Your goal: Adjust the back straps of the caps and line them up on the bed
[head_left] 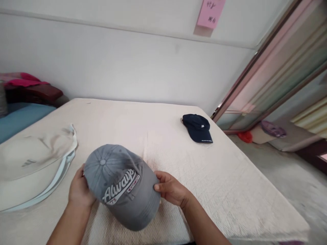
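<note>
A grey cap [120, 185] with "Always" lettering is held above the cream-covered table [217, 190], its brim toward the lower right. My left hand [81, 189] grips the crown from the left side, with its fingers partly hidden behind the cap. On the other side my right hand [171, 188] pinches the brim's edge between thumb and fingers. A dark navy cap [197, 128] rests on the table at the back right. To the left lies a large cream hat [33, 156] with a pale blue underside, cut off by the frame edge.
Behind the table stands a white wall [122, 64] with a pink note [211, 13]. At the left are a blue surface [28, 117] and pink cloth [24, 80]. Glass sliding panels [268, 81] and a grey floor [268, 166] lie to the right.
</note>
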`<act>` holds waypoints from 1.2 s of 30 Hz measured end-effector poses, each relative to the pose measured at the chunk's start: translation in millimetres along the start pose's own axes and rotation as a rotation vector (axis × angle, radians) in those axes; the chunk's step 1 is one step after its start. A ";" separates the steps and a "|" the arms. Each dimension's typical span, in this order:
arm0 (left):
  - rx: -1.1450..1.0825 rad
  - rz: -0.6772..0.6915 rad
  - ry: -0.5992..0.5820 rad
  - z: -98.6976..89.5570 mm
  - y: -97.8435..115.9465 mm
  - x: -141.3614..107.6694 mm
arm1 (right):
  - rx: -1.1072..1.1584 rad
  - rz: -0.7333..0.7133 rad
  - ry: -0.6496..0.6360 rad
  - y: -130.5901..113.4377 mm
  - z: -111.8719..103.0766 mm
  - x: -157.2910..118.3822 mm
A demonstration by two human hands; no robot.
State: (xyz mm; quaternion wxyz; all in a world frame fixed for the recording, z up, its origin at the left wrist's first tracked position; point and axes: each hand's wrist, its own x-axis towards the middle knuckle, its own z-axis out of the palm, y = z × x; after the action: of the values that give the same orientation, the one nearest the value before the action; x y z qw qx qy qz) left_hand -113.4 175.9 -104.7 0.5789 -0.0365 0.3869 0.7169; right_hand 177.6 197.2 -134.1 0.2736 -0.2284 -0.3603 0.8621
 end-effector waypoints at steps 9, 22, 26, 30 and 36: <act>0.244 -0.152 -0.032 17.0 -34.1 -7.7 | 0.143 -0.288 0.251 -25.5 -20.8 5.8; 0.260 -0.167 -0.027 14.5 -43.9 -7.2 | 0.005 -0.745 0.620 -171.1 -100.3 51.9; 0.265 -0.176 -0.021 12.9 -43.8 -8.1 | 0.017 -0.669 0.781 -150.8 -146.2 46.4; 0.264 -0.178 -0.024 12.7 -43.2 -10.4 | 0.010 -0.597 0.963 -122.0 -174.7 36.7; 0.214 -0.167 0.001 12.5 -45.7 -12.2 | -0.064 -0.576 1.123 -108.1 -172.5 32.0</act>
State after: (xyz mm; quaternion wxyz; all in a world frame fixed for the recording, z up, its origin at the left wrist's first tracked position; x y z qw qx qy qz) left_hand -65.2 175.0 -113.3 0.6368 -0.0070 0.4570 0.6209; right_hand 288.9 367.0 -169.5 0.6351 -0.5481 -0.2344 0.4911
